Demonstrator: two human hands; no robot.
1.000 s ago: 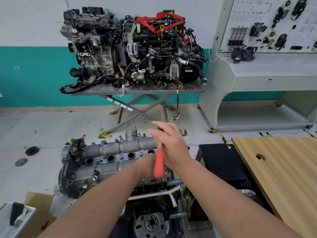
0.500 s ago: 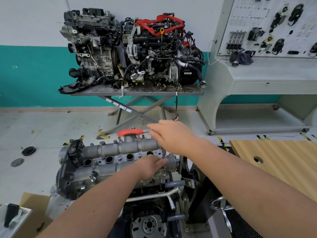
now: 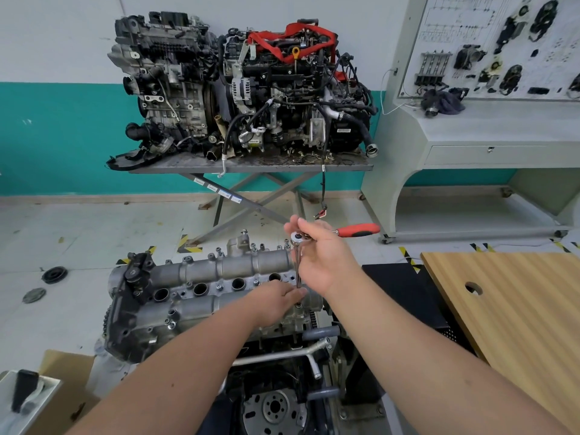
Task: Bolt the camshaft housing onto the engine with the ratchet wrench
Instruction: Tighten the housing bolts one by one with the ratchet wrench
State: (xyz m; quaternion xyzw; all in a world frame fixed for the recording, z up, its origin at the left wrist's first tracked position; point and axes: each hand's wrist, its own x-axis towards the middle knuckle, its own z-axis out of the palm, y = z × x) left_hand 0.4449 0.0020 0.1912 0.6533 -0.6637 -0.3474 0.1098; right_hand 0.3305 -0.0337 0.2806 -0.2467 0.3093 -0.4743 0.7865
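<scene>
The grey camshaft housing (image 3: 219,277) lies on top of the engine in front of me, with several bolts along its edges. My right hand (image 3: 323,255) grips the head of the ratchet wrench (image 3: 357,230), whose red handle points right. A long extension bar (image 3: 297,268) runs straight down from the wrench head to a bolt at the housing's right end. My left hand (image 3: 279,301) rests on the housing there, its fingers pinching the lower end of the bar.
Two other engines (image 3: 244,89) stand on a scissor-leg table at the back wall. A grey training console (image 3: 489,136) is at the right, a wooden tabletop (image 3: 508,309) at the near right. Cardboard (image 3: 62,397) lies at the lower left.
The ratchet's red handle has swung round from pointing toward me, to the left, and now to the right. My left hand has stayed at the base of the bar.
</scene>
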